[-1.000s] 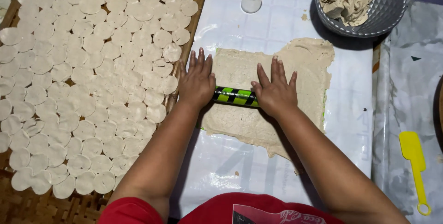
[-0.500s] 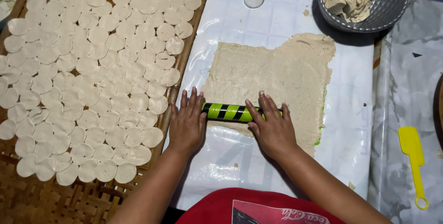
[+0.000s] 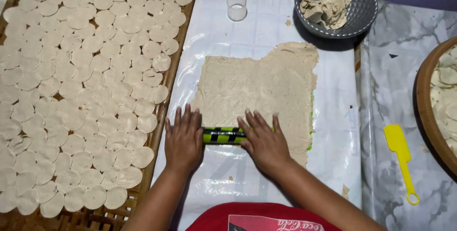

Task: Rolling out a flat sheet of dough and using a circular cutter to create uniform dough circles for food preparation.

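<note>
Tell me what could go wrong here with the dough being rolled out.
The dough sheet is already thin with ragged edges, so more passes of the green-and-black roller may tear it. The roller sits at the sheet's near edge under the left hand and right hand, so it could run off onto the plastic sheet. The left hand is close to the bamboo tray and might nudge its dough rounds.
</note>
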